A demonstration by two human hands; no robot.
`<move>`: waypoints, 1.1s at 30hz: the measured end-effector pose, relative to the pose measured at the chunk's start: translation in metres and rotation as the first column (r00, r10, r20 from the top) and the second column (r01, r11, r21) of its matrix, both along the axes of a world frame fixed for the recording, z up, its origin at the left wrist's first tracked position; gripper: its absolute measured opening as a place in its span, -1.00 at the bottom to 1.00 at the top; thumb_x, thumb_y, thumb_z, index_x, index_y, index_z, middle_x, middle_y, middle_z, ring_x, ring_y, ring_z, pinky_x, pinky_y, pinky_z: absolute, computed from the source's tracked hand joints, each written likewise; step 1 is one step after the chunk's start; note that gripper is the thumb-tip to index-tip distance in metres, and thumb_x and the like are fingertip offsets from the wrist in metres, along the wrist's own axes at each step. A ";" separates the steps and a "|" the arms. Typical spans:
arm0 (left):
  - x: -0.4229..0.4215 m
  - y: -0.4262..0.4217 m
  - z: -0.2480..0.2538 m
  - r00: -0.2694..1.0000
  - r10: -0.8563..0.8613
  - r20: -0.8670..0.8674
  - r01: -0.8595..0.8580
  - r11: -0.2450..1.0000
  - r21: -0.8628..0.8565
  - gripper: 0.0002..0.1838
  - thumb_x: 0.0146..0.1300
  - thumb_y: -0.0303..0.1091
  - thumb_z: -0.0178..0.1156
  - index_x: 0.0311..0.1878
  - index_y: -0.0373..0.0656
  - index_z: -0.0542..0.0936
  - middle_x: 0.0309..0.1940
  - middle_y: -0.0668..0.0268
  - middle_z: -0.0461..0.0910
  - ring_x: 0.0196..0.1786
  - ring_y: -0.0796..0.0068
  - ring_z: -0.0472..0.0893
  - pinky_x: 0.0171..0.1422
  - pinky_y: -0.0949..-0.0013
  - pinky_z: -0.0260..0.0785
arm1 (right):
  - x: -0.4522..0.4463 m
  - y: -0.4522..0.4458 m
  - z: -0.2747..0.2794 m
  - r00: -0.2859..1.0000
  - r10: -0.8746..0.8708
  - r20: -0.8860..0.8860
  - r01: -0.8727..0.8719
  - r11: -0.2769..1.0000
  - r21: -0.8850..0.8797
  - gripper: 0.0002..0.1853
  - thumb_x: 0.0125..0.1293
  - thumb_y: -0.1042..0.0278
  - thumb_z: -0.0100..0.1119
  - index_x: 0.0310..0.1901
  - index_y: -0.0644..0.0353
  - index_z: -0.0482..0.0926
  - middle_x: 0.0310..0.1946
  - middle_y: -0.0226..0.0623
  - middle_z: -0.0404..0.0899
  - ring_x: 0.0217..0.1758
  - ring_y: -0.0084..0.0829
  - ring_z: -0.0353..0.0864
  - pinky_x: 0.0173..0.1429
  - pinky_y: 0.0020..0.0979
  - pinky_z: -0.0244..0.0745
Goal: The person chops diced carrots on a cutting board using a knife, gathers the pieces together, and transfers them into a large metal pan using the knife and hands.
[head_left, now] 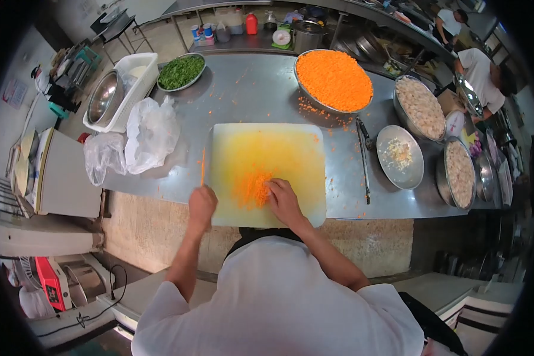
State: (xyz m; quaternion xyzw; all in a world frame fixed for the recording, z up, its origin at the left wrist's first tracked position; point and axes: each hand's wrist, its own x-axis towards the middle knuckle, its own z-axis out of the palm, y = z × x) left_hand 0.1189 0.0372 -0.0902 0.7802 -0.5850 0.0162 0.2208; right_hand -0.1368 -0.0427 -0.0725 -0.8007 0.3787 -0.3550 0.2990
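Note:
A pile of finely chopped orange carrot [252, 188] lies on the yellow-stained white cutting board [225, 139]. My left hand [203, 206] is closed at the board's left edge, around a thin, orange-smeared knife [203, 166] seen edge-on and pointing away from me; its handle is hidden in the fist. At the right side of the pile, my right hand [285, 203] has its fingers bent and pressed together on the carrot bits. Beyond the board stands a bowl heaped with chopped carrot [334, 80].
Chopped greens [181, 72], a white basket [141, 92] and plastic bags [152, 133] are at the left. Rightward lie a dark long tool [364, 160], a bowl with pale bits [400, 157] and bowls of pale chunks [420, 108]. Other people [474, 74] stand at the far right.

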 end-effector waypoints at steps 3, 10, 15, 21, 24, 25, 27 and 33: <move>-0.029 0.018 0.032 0.981 0.113 -0.159 -0.085 0.981 0.176 -0.81 0.16 -0.49 0.05 -0.52 -0.37 0.51 -0.60 -0.20 0.50 -0.46 -0.20 0.57 -0.41 -0.03 0.40 | -0.012 -0.004 0.007 0.991 -0.111 0.075 0.109 0.994 0.030 -0.69 0.13 0.64 0.06 -0.05 0.29 0.56 -0.07 -0.02 0.53 0.05 -0.02 0.49 0.13 -0.17 0.43; -0.054 0.013 0.051 0.974 -0.043 -0.223 0.078 0.985 0.153 -0.77 0.24 -0.46 0.07 -0.51 -0.40 0.49 -0.62 -0.19 0.46 -0.52 -0.21 0.53 -0.46 0.01 0.33 | -0.012 -0.013 0.040 0.960 -0.152 0.234 0.169 0.984 -0.056 -0.68 0.09 0.75 0.02 -0.13 0.28 0.61 -0.17 -0.08 0.59 -0.07 -0.12 0.58 -0.04 -0.28 0.50; -0.085 0.017 0.085 0.905 -0.149 -0.399 0.244 0.949 0.199 -0.83 0.23 -0.49 0.11 -0.47 -0.36 0.50 -0.58 -0.14 0.52 -0.48 -0.16 0.57 -0.41 0.03 0.36 | -0.010 -0.011 0.066 0.927 -0.180 0.330 0.223 0.970 -0.097 -0.71 0.07 0.78 0.01 -0.22 0.28 0.63 -0.26 -0.14 0.61 -0.15 -0.19 0.61 -0.11 -0.33 0.52; -0.096 -0.008 0.078 0.869 -0.264 -0.419 0.370 0.909 0.194 -0.79 0.24 -0.46 0.10 -0.46 -0.42 0.50 -0.59 -0.18 0.51 -0.46 -0.20 0.55 -0.35 -0.02 0.38 | -0.015 -0.009 0.073 0.898 -0.226 0.377 0.290 0.950 -0.120 -0.74 0.05 0.79 0.06 -0.26 0.29 0.63 -0.31 -0.15 0.63 -0.21 -0.22 0.63 -0.15 -0.33 0.54; -0.102 -0.008 0.088 0.891 -0.219 -0.398 0.343 0.899 0.273 -0.79 0.24 -0.46 0.09 -0.46 -0.42 0.51 -0.60 -0.19 0.50 -0.46 -0.20 0.55 -0.34 -0.04 0.38 | -0.022 -0.008 0.071 0.893 -0.249 0.374 0.311 0.943 -0.115 -0.75 0.05 0.79 0.08 -0.27 0.29 0.63 -0.31 -0.15 0.63 -0.21 -0.23 0.63 -0.16 -0.34 0.54; -0.105 -0.010 0.080 0.888 -0.277 -0.367 0.383 0.887 0.258 -0.79 0.24 -0.45 0.10 -0.46 -0.42 0.51 -0.60 -0.20 0.50 -0.46 -0.20 0.55 -0.34 -0.04 0.38 | -0.023 -0.007 0.069 0.883 -0.276 0.379 0.329 0.941 -0.081 -0.76 0.05 0.78 0.09 -0.27 0.29 0.63 -0.31 -0.16 0.63 -0.21 -0.24 0.63 -0.16 -0.35 0.54; -0.104 -0.006 0.067 0.880 -0.334 -0.339 0.427 0.869 0.251 -0.78 0.23 -0.45 0.10 -0.47 -0.42 0.51 -0.61 -0.20 0.50 -0.46 -0.21 0.55 -0.34 -0.04 0.38 | -0.023 -0.004 0.065 0.878 -0.290 0.381 0.340 0.938 -0.072 -0.75 0.04 0.78 0.10 -0.27 0.29 0.63 -0.31 -0.16 0.63 -0.21 -0.24 0.63 -0.16 -0.35 0.54; -0.099 -0.008 0.072 0.869 -0.296 -0.396 0.399 0.894 0.207 -0.78 0.22 -0.44 0.10 -0.48 -0.41 0.51 -0.59 -0.21 0.50 -0.44 -0.20 0.56 -0.33 -0.04 0.39 | -0.027 -0.005 0.067 0.872 -0.309 0.379 0.367 0.926 -0.090 -0.75 0.03 0.78 0.12 -0.26 0.29 0.64 -0.30 -0.16 0.63 -0.20 -0.25 0.64 -0.16 -0.36 0.54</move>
